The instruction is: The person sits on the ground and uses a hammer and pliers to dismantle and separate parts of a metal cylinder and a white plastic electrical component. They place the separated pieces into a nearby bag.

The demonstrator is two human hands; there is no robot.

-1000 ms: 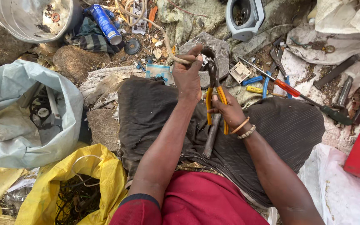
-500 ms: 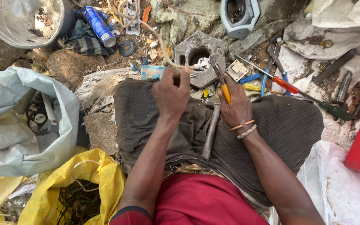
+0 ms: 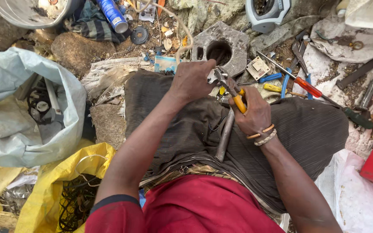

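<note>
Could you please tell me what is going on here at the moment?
A person sits on the ground among scrap and tools. Their right hand grips yellow-handled pliers, whose jaws meet a small metal piece pinched in the left hand. A grey metal bar lies across the lap. A red-handled screwdriver and an open pale sack of parts lie nearby.

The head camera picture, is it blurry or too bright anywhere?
Head view: mostly sharp; the left hand and the right hand gripping the orange-handled metal pliers are clear. Soft even daylight, faint shadows. The white plastic sheet at the lower right looks washed out.
</note>
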